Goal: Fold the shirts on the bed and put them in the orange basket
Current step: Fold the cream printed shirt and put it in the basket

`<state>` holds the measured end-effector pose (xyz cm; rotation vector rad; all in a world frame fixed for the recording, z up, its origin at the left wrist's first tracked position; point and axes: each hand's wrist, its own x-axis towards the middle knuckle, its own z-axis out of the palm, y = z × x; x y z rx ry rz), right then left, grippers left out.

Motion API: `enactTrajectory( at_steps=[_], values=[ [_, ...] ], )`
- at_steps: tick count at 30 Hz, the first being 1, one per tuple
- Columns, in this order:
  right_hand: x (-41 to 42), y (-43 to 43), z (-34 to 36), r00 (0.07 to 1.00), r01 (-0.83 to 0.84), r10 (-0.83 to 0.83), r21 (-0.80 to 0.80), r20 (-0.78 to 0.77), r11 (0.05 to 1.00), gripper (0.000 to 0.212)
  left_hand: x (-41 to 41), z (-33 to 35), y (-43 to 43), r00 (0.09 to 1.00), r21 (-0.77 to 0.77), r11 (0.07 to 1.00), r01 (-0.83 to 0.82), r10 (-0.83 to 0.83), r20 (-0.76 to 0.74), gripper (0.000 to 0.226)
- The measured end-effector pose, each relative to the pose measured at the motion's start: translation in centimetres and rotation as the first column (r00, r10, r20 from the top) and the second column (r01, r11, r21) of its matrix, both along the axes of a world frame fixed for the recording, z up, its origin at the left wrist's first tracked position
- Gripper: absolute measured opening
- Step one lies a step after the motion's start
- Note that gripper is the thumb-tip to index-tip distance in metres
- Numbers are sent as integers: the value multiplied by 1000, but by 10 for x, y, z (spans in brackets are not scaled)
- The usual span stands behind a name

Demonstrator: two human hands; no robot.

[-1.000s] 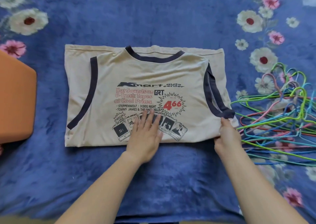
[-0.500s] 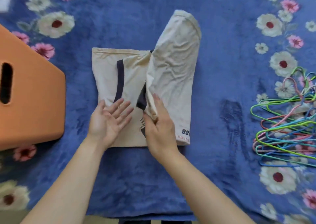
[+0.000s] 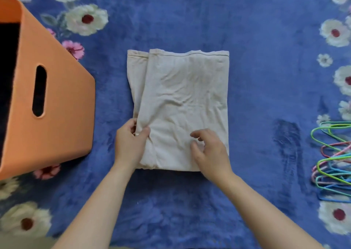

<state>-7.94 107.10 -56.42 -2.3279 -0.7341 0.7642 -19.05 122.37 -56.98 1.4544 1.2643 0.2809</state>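
1. Beige shirt (image 3: 182,106) lies folded on our bed (image 3: 190,201), near the orange basket (image 3: 57,106), not yet inside.
2. Our left hand (image 3: 131,144) pinches its left edge; our right hand (image 3: 210,150) rests on it, loosely curled and holding nothing.

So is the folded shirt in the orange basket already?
No, the shirt lies flat on the blue blanket beside the orange basket, with the left hand pinching its edge.

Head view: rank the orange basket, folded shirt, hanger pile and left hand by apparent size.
1-2. orange basket and folded shirt: about alike; the basket is cut off by the frame's edge, so no ranking.
3. hanger pile, also cut off.
4. left hand.
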Motion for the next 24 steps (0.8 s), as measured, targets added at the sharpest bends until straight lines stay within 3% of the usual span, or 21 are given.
enactTrajectory(
  at_steps=[4,10,15,17,19,21,24],
  values=[
    [29,36,1,994,-79,81,-34,69,996,24,-4,-7,-1,997,-172,984,45,-55,-54,14],
    [52,152,-1,969,-194,201,-61,143,979,37,1,-10,5,971,-146,965,216,-229,-76,25],
    [59,214,-23,929,-201,280,-303,242,931,49,-2,-20,13,956,-148,955,259,-275,-104,16],
    [63,221,-31,930,-185,284,-372,234,910,45,-2,-22,13,956,-143,955,260,-276,-99,12],
    [67,223,-33,948,-106,185,-292,258,951,30,-3,-21,15,958,-142,954,266,-278,-74,14],
    [65,225,-26,966,31,-4,-98,258,995,19,-7,-17,20,965,-179,951,253,-260,-20,16],
    [54,236,-19,969,42,-70,120,238,992,26,-16,-12,30,983,-230,956,181,-180,27,16]
  ],
)
